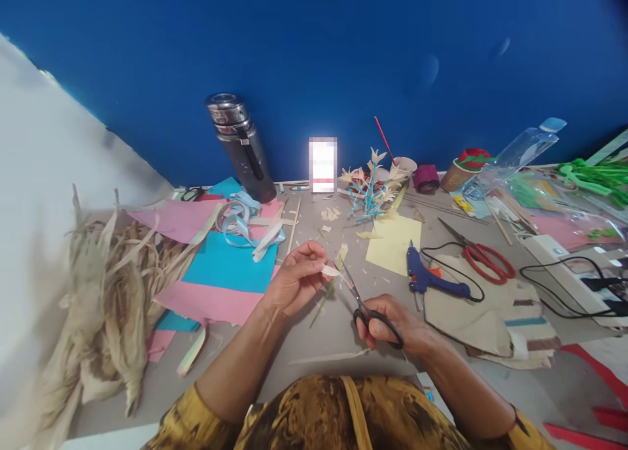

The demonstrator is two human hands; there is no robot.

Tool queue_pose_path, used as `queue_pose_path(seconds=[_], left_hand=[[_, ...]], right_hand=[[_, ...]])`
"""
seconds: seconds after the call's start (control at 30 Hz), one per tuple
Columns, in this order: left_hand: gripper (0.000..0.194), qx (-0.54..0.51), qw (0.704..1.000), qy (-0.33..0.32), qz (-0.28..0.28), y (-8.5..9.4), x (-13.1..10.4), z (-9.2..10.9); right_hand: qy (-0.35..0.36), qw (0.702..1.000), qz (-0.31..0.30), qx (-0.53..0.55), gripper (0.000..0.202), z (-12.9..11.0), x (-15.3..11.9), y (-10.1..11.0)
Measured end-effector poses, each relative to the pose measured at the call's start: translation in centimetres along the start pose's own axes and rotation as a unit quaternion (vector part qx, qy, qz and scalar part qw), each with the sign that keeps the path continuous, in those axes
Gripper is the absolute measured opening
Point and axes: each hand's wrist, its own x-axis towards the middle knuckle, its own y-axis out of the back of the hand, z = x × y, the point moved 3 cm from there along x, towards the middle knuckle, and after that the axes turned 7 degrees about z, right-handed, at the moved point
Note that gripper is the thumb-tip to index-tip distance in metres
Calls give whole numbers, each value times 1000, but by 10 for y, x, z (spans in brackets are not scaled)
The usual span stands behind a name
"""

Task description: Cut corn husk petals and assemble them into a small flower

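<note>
Between its thumb and fingers, my left hand (299, 273) pinches a small pale strip (331, 271), which looks like dried husk. My right hand (385, 319) is closed round the black handles of a pair of scissors (362, 304). Their blades point up and to the left, parted slightly, with the tips close by the strip's right end. Whether the blades touch it I cannot tell. Beneath and behind the strip, a thin greenish stalk (321, 304) lies on the grey table (314, 339), among small pale scraps.
Dried husks (108, 306) heap at the left, beside pink and blue paper (228, 262). A thermos (243, 149) and blue-stemmed flowers (371, 191) stand at the back. To the right lie a blue glue gun (432, 280), its cord, red-handled scissors (488, 261) and a power strip (564, 273).
</note>
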Motion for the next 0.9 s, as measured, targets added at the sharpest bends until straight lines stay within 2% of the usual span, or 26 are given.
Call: queue_pose_path(seconds=[0.33, 0.47, 0.9], left_hand=[[25, 96, 995, -39, -9, -1, -1, 6], [27, 106, 994, -34, -16, -3, -4, 7], [30, 123, 991, -40, -22, -2, -4, 5]], right_hand=[[-18, 1000, 1, 5, 52, -1, -4, -2], [-31, 999, 8, -16, 45, -3, -5, -4], [-26, 999, 17, -33, 49, 2, -6, -5]])
